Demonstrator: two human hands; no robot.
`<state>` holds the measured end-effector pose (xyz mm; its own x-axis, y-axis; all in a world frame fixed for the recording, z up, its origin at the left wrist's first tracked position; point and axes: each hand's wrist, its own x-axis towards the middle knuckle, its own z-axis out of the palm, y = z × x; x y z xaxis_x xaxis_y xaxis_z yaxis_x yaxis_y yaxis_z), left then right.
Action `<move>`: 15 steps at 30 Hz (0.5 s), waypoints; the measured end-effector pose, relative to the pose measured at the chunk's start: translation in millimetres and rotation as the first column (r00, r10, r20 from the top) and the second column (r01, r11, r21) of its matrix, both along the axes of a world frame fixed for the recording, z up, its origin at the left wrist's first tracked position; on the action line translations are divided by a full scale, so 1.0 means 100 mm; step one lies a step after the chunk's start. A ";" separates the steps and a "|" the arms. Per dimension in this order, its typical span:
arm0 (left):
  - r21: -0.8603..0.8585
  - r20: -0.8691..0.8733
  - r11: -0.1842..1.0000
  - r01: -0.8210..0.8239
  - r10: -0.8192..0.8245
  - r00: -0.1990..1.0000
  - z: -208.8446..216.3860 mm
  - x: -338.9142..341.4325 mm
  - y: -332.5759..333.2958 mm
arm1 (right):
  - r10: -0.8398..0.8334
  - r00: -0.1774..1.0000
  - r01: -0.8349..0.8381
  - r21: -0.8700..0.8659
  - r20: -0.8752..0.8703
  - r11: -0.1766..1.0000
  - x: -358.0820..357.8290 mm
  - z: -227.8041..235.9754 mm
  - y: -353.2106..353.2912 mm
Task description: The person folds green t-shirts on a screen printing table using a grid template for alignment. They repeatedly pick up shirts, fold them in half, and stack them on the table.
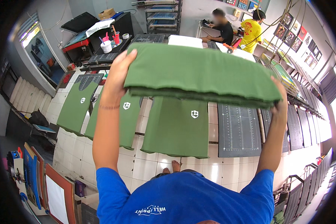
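Both my arms are stretched forward, holding a green T-shirt (pixel 198 71) taut in mid-air. Its fabric is folded into a wide band, with darker layers along the lower edge. My left hand (pixel 119 71) grips the left end, thumb over the cloth. At the right end, my right hand (pixel 280 93) is closed on the fabric, slightly blurred and partly hidden. Beneath it, a green shirt (pixel 177 130) with a white shield emblem lies over a board. Two more, a middle green shirt (pixel 114 121) and a left green shirt (pixel 74 112), cover boards to its left.
A bare dark printing board (pixel 239 136) with white grid marks lies to the right, with several more beyond it. A white tub (pixel 106 47) and a red pot (pixel 117 38) stand at the back left. Two people are at the back, one in a yellow shirt (pixel 251 33).
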<state>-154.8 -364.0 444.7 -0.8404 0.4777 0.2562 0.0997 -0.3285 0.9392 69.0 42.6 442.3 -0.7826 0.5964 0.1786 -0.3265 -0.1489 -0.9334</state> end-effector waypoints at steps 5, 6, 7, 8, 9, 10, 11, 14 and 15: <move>-0.336 0.096 0.892 -0.303 0.353 0.931 -0.96 0.59 -0.53 | -0.113 0.884 0.024 0.198 0.453 0.980 0.61 -1.08 -0.55; -0.349 0.135 0.911 -0.220 0.281 0.950 -1.23 0.72 -0.64 | 0.119 0.886 -0.133 -0.001 0.449 0.991 0.71 -1.46 -0.61; -0.316 0.239 0.931 -0.183 0.265 0.934 -1.58 0.81 -0.69 | 0.161 0.874 -0.118 -0.122 0.459 0.986 0.86 -1.94 -0.71; -0.285 0.339 0.945 -0.162 0.257 0.905 -1.95 0.92 -0.77 | 0.293 0.839 -0.157 -0.311 0.458 0.937 0.97 -2.34 -0.82; -0.308 0.392 0.941 -0.139 0.258 0.883 -2.43 1.03 -0.91 | 0.273 0.830 -0.083 -0.375 0.487 0.923 1.04 -2.64 -1.03; -0.330 0.444 0.936 -0.123 0.268 0.855 -2.93 1.12 -1.06 | 0.293 0.806 -0.053 -0.431 0.513 0.901 1.09 -3.02 -1.16; -0.375 0.497 0.922 -0.094 0.286 0.819 -3.46 1.20 -1.16 | 0.313 0.779 -0.018 -0.481 0.543 0.877 1.14 -3.37 -1.23; -0.366 0.575 0.928 -0.061 0.277 0.770 -3.82 1.36 -1.23 | 0.398 0.721 -0.120 -0.464 0.567 0.878 1.19 -3.78 -1.31; -0.341 0.583 0.938 -0.063 0.263 0.769 -3.78 1.36 -1.21 | 0.391 0.732 -0.127 -0.452 0.559 0.883 1.21 -3.74 -1.29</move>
<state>-18.4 -485.0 66.3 -0.8391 0.2846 -0.4635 -0.5005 -0.0703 0.8629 189.7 -85.9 68.6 -0.7677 0.2673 -0.5824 0.4053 -0.5014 -0.7644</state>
